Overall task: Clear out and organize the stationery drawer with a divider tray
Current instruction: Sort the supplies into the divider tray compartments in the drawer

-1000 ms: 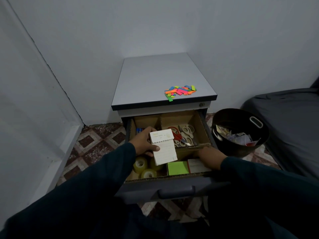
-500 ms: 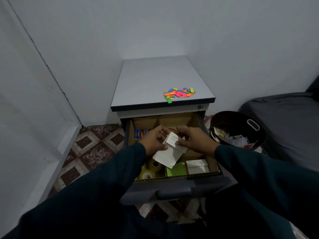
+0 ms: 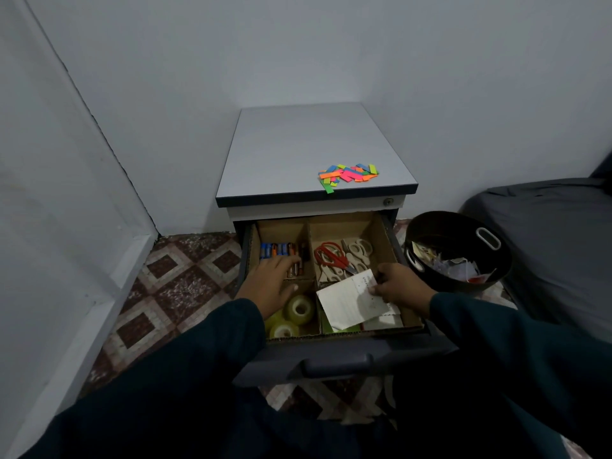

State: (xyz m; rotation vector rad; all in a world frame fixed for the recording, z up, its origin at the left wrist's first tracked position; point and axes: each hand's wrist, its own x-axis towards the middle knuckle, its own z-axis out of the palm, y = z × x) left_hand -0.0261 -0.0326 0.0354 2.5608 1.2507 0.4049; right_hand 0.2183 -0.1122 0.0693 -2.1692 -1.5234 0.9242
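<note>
The top drawer (image 3: 334,361) of the grey cabinet stands pulled out with a cardboard divider tray (image 3: 381,233) inside. My right hand (image 3: 399,288) pinches a white notepad (image 3: 347,301) over the front right compartment. My left hand (image 3: 270,281) rests with relaxed fingers on the divider, fingertips by the batteries (image 3: 280,250) in the back left compartment. Scissors (image 3: 341,258), one pair red-handled, lie in the back right compartment. Tape rolls (image 3: 293,314) fill the front left one. A green pad peeks out under the notepad.
Coloured sticky strips (image 3: 347,175) lie in a heap on the cabinet top (image 3: 298,150). A dark bin (image 3: 457,256) holding paper scraps stands right of the drawer. A dark cushion (image 3: 546,226) is beyond it. Patterned tile floor (image 3: 178,286) shows on the left.
Both hands held the notepad half a second ago. My left hand has let go and moved left onto the divider; my right hand has lowered the notepad toward the front right compartment.
</note>
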